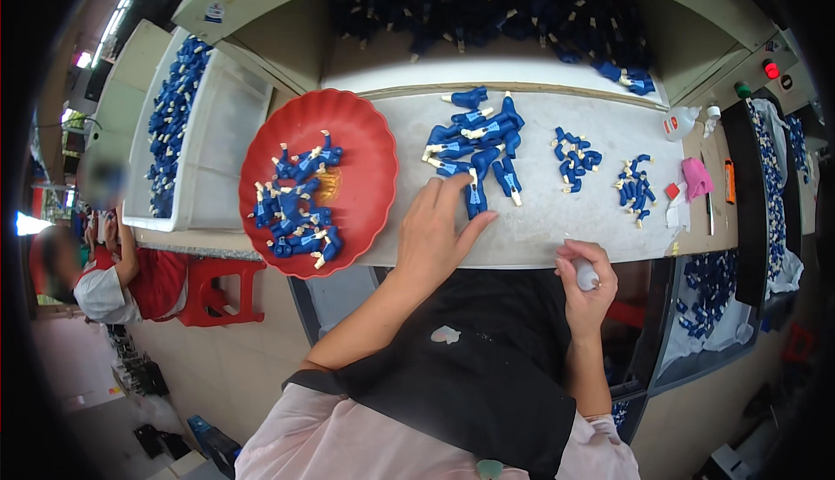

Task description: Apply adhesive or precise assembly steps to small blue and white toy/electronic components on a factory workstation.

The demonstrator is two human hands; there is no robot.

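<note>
A loose pile of blue plastic doll body pieces (487, 128) with cream-coloured ends lies on the white worktop. My left hand (432, 230) reaches to its near edge, thumb and index finger on either side of one blue doll body piece (475, 198). In my right hand (588, 293), held just off the worktop's front edge, is a small translucent white bottle (587, 275), its tip hidden by my fingers. Two groups of smaller blue pieces, one of bent limbs (572, 160) and another of thinner limbs (636, 190), lie right of the pile.
A red scalloped bowl (374, 132) holding several blue pieces stands at left, beside a white bin (204, 167). A shelf (383, 70) full of blue parts spans the back. At right are a clear bottle (680, 123), pink cloth (696, 177) and orange cutter (730, 182). Another person sits far left.
</note>
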